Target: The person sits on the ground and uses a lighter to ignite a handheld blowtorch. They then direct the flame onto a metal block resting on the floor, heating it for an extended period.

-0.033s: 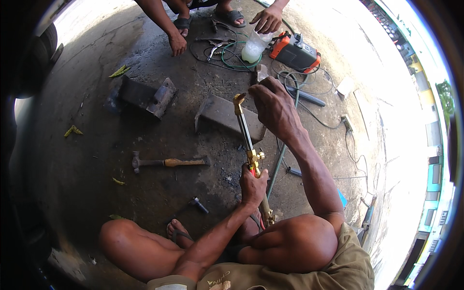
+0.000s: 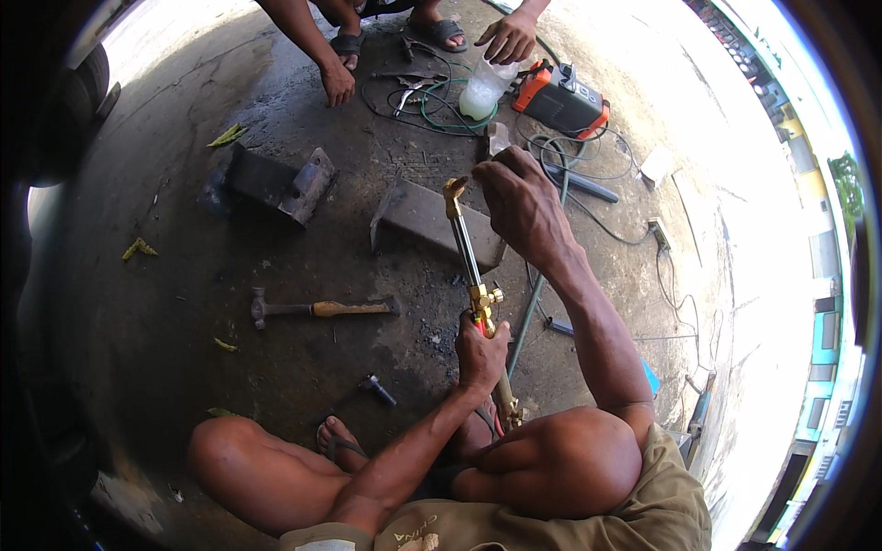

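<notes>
1. Fingers of the left hand (image 2: 482, 356) are wrapped around the torch (image 2: 469, 250), its tip (image 2: 454, 187) near the right hand (image 2: 528, 209).
2. Cannot tell whether that hand's bent fingers hold anything.
3. Hammer (image 2: 326, 309) lies on the floor (image 2: 276, 367).

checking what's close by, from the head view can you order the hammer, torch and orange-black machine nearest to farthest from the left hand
1. Torch: held in the left hand.
2. Hammer: on the ground, to its left.
3. Orange-black machine: farthest, ahead and slightly right.
</notes>
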### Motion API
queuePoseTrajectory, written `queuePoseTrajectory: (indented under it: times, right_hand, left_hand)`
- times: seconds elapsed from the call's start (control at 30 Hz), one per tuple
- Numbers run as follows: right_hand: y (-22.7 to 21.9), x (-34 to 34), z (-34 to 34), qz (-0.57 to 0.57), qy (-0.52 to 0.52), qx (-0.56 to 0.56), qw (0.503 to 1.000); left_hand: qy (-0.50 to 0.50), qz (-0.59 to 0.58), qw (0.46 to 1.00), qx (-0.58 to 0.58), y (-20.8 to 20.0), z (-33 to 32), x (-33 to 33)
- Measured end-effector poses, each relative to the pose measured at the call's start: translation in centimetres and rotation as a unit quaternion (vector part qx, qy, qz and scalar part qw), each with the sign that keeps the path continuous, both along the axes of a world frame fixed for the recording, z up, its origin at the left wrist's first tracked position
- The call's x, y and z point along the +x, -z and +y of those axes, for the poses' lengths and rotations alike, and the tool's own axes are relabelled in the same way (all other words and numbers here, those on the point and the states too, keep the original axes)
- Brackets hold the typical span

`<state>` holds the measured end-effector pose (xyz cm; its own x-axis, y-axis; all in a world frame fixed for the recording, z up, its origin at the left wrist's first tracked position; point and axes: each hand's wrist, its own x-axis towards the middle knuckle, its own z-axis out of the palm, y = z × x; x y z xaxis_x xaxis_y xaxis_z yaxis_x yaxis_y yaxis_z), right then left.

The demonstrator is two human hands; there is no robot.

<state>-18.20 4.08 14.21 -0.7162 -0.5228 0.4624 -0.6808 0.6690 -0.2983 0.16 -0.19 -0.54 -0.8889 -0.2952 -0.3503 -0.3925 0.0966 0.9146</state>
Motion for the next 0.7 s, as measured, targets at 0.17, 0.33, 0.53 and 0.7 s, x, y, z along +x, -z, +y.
queuePoseTrajectory:
  times: [0.17, 0.33, 0.53, 0.7]
  right_hand:
    - [-0.26, -0.38, -0.01, 0.0, 0.0, -0.002, 1.0]
    - [-0.25, -0.43, -0.03, -0.002, 0.005, 0.002, 1.0]
    - [-0.15, -0.53, 0.07, -0.003, 0.005, 0.002, 1.0]
    - [-0.02, -0.56, 0.17, -0.006, 0.007, 0.0, 1.0]
  left_hand:
    - [-0.003, -0.003, 1.0, 0.017, -0.15, -0.12, -0.68]
    - [0.001, -0.02, 0.999, 0.031, -0.27, -0.07, -0.81]
    - [0.002, -0.012, 1.0, 0.017, -0.1, -0.03, -0.8]
    - [0.008, -0.02, 1.0, 0.023, -0.17, -0.07, -0.8]
